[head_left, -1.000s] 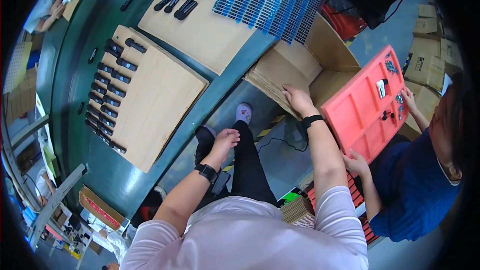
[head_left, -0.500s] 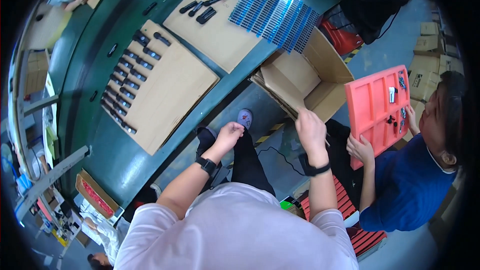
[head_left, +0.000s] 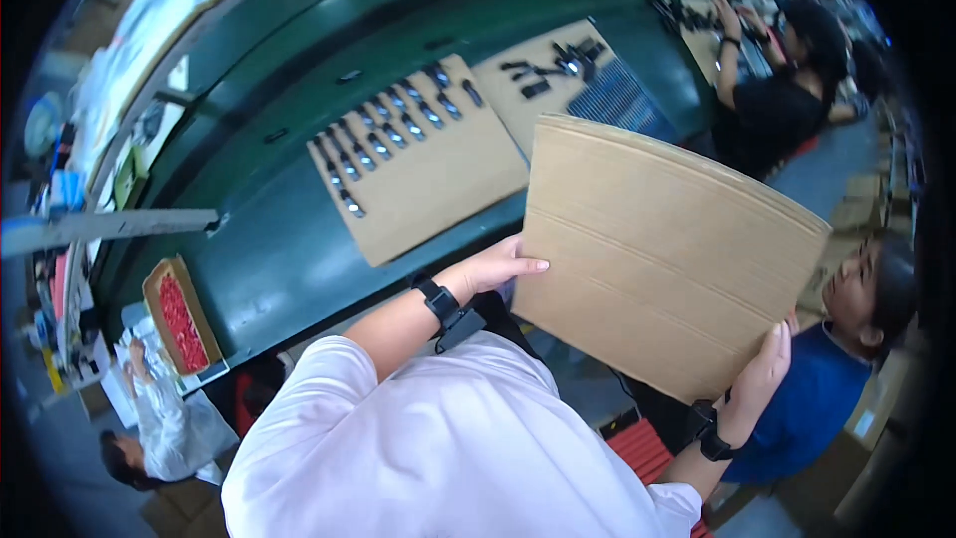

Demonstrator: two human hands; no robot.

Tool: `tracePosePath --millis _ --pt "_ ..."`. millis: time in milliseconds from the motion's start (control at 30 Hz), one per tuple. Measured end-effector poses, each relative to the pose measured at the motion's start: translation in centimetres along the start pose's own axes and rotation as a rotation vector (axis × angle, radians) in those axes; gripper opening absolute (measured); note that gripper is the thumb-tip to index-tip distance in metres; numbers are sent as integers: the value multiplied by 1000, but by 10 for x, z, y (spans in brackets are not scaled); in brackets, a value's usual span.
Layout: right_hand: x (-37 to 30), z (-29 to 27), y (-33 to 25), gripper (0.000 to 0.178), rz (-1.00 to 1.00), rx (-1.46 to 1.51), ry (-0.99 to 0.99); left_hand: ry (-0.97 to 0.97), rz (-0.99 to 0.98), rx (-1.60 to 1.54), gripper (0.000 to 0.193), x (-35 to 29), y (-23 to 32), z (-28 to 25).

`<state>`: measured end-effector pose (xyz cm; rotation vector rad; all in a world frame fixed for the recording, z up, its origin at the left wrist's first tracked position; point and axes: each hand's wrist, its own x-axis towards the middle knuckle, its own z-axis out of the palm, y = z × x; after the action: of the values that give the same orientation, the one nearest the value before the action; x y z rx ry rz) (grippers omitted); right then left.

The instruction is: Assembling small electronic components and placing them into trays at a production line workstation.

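Note:
A large flat cardboard sheet (head_left: 662, 259) is held up in front of me, tilted, between both hands. My left hand (head_left: 503, 264) grips its left edge, thumb lying on the near face and the other fingers mostly behind. At the lower right edge my right hand (head_left: 765, 364) clasps the board, its fingers partly hidden. On the green table, a second cardboard board (head_left: 438, 179) carries rows of small black devices (head_left: 383, 125) with shiny ends. Behind it, another cardboard board (head_left: 508, 80) holds loose black pieces (head_left: 543, 70) and a blue patterned sheet (head_left: 622, 100).
A person in blue (head_left: 807, 408) is close on my right, partly behind the sheet. Another person in black (head_left: 782, 105) works at the table's far right. An open box of red parts (head_left: 179, 314) sits at the left table end, near a person in white (head_left: 179, 428). Red slats (head_left: 642, 453) show below.
Both hands have taken hold of a cardboard sheet and raised it. The view has swung right. The open carton and the co-worker's red tray are no longer visible.

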<state>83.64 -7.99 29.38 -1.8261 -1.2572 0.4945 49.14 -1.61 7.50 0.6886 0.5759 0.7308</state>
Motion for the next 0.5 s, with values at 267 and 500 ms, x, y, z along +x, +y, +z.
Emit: tracePosePath --millis 267,500 --pt "28 153 -43 38 199 499 -525 507 179 -187 48 -133 101 -106" --pt "6 225 -60 39 36 341 -700 1009 495 -328 36 -192 205 -223"
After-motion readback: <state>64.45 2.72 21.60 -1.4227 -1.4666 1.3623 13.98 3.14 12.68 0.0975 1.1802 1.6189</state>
